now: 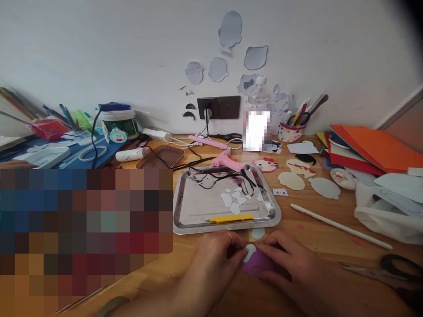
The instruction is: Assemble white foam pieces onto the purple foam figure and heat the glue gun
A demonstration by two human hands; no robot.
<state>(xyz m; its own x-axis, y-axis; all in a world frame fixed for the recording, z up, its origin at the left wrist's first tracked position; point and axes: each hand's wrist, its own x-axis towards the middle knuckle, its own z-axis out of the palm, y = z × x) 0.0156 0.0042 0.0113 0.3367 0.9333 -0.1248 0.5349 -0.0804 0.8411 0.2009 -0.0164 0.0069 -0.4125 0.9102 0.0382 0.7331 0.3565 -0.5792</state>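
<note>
Low in the head view, my left hand (214, 255) pinches the left edge of a small white cutout (250, 252), which lies against a purple piece (257, 263). From the right, my right hand (291, 259) holds the purple piece, with fingertips on its upper edge and the thumb beneath. Just above the hands, a pale blue oval (258, 233) rests on the wooden table (310, 240). Beyond it stands a metal tray (198, 229) with small white cutouts (235, 208) and a yellow-handled tool (233, 218).
A pink glue gun (228, 161) with black cable lies at the tray's far edge. Scissors (380, 270) and a white stick (340, 226) are on the right, near coloured sheets (366, 145). A blurred-out area covers the lower left.
</note>
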